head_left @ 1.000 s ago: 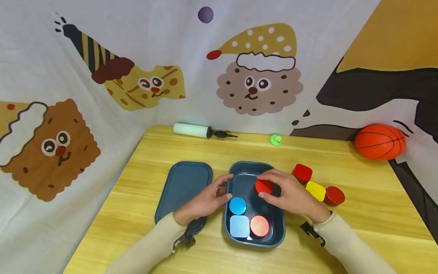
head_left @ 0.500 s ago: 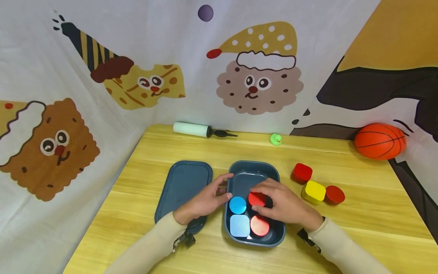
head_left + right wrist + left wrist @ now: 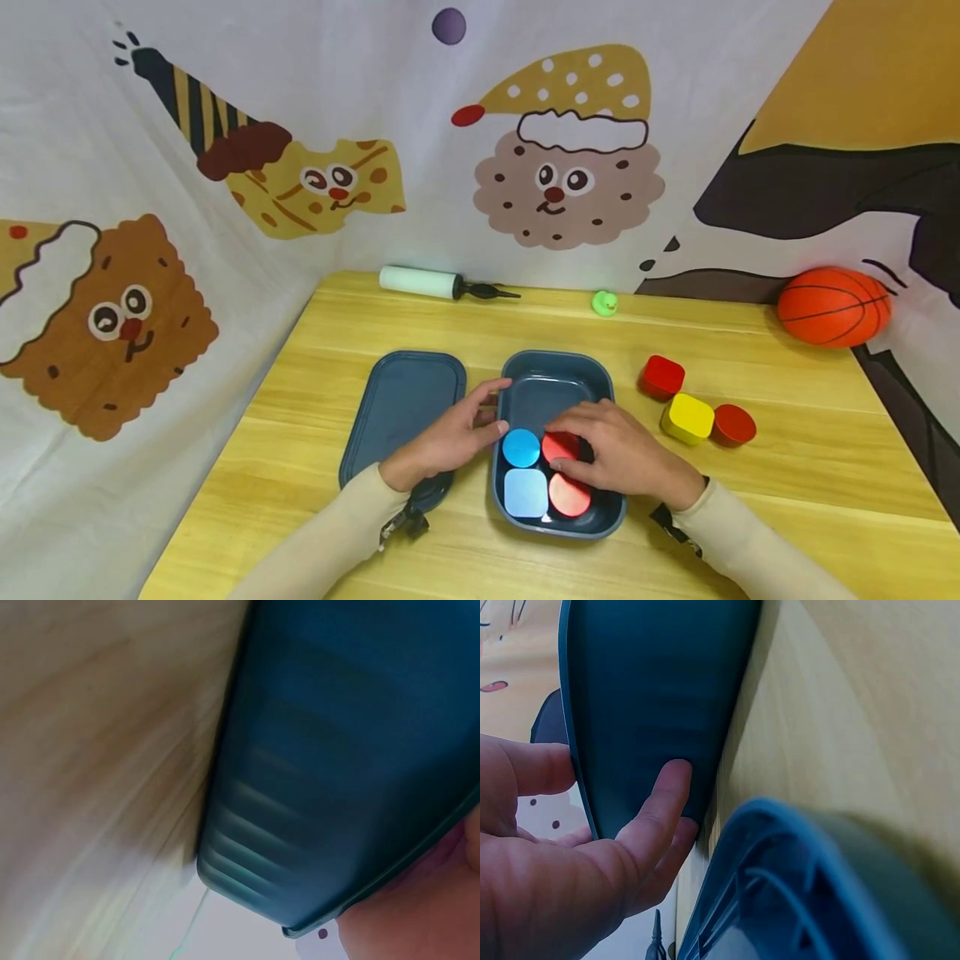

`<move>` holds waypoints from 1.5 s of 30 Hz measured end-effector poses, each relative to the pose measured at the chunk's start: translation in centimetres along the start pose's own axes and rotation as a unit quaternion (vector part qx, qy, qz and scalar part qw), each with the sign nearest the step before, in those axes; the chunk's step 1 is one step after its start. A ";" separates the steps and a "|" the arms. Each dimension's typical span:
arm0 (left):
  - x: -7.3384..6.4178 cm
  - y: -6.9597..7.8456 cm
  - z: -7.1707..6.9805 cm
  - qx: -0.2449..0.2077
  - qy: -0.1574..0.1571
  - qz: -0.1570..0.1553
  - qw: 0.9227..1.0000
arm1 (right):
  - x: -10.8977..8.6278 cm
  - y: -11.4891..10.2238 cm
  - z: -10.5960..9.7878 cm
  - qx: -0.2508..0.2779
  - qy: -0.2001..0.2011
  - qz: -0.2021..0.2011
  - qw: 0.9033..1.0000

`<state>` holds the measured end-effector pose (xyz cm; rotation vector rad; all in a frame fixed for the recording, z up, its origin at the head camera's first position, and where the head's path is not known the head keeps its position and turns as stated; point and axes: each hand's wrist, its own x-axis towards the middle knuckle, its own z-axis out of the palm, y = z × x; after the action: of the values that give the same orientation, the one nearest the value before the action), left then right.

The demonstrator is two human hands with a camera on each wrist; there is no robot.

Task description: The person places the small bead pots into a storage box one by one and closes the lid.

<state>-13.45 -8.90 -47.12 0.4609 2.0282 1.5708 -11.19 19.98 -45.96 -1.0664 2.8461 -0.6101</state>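
Pinching the red block (image 3: 559, 447) with curled thumb and fingers, the right hand (image 3: 621, 451) holds it inside the box (image 3: 551, 394). Just past its fingertips sits a blue disc (image 3: 521, 448); by its thumb, a pink disc (image 3: 569, 495). I'd lower the block level and release softly, to avoid nudging either. The left hand (image 3: 456, 439) rests loosely extended fingers on the box's side, probably steadying it; behind them lies the lid (image 3: 411, 400).
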 end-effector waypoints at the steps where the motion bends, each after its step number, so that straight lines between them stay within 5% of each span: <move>1: 0.0 0.0 0.0 0.001 0.000 0.000 1.000 | 0.0 0.0 0.0 0.000 -0.002 0.002 1.000; 11: 0.0 0.2 0.0 -0.004 0.002 -0.005 1.000 | 0.1 0.4 -0.6 0.028 0.019 -0.020 0.999; 28: 0.2 0.1 0.1 -0.006 0.005 -0.010 1.000 | -1.1 2.1 -3.5 0.054 0.132 -0.004 0.990; 45: 0.2 0.4 0.1 0.002 0.012 -0.017 1.000 | -3.0 7.8 -5.6 0.038 0.221 0.107 0.969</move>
<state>-13.53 -8.59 -46.81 0.4077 2.0478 1.5591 -14.73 29.15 -44.05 -0.6645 3.2109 -1.0395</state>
